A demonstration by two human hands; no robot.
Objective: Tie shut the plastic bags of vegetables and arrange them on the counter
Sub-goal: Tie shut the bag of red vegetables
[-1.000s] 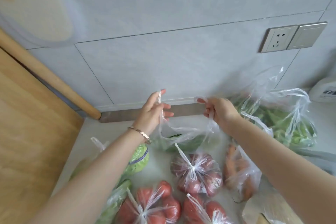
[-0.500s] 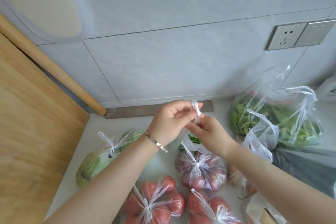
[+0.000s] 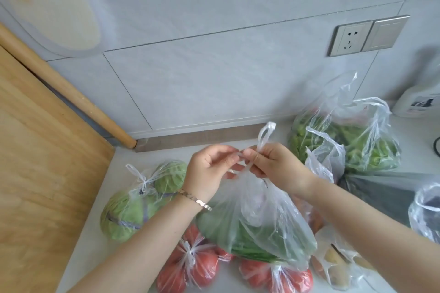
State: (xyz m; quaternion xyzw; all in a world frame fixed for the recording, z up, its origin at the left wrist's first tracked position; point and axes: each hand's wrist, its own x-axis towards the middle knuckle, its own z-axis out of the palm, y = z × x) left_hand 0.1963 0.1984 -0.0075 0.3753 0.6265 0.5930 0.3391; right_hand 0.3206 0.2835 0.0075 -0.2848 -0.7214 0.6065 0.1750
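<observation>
A clear plastic bag of long green vegetables [image 3: 257, 231] hangs lifted above the counter, over the tomato bags. My left hand [image 3: 209, 173] and my right hand [image 3: 273, 166] meet above it, each pinching one of the bag's handles. One handle loop [image 3: 265, 134] sticks up from my right fingers. A tied bag of green cabbages [image 3: 138, 202] lies at the left. Tied bags of red tomatoes sit in front: one [image 3: 190, 269] and another [image 3: 278, 276].
An untied bag of green leafy vegetables [image 3: 352, 145] stands at the back right, with a black bag [image 3: 381, 195] and another clear bag [image 3: 426, 211] beside it. A bag of potatoes [image 3: 338, 266] lies front right. A wooden panel [image 3: 35, 173] borders the counter's left side.
My hands brought the two handles together from spread apart, then lifted the green vegetable bag up off the counter. The view dropped towards the counter.
</observation>
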